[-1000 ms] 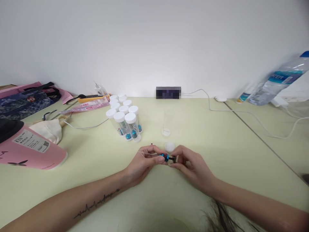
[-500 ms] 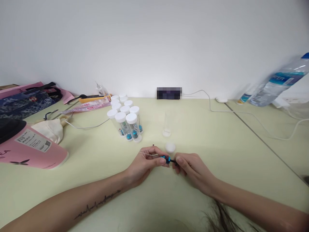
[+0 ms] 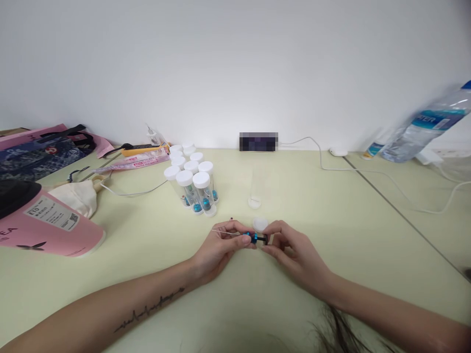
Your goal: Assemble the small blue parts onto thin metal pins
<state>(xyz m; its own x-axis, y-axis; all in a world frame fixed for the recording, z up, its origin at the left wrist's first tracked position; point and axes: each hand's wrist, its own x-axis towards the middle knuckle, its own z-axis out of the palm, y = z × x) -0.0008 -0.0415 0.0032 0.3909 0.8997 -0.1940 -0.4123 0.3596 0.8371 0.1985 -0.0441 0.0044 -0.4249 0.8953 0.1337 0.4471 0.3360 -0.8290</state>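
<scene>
On the table [image 3: 316,196], clustered white-capped tubes [image 3: 205,196], blue pieces [image 3: 197,208] inside several. My left grip [image 3: 218,246] pinches a blue part [image 3: 253,238]; my right grip [image 3: 296,249], its black end [image 3: 265,239].

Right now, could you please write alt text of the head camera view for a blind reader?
A person's left hand holds a small blue device while the right hand pinches its black end, above a pale green table. Beyond stand white-capped clear tubes; a pink cup is at far left.
</scene>
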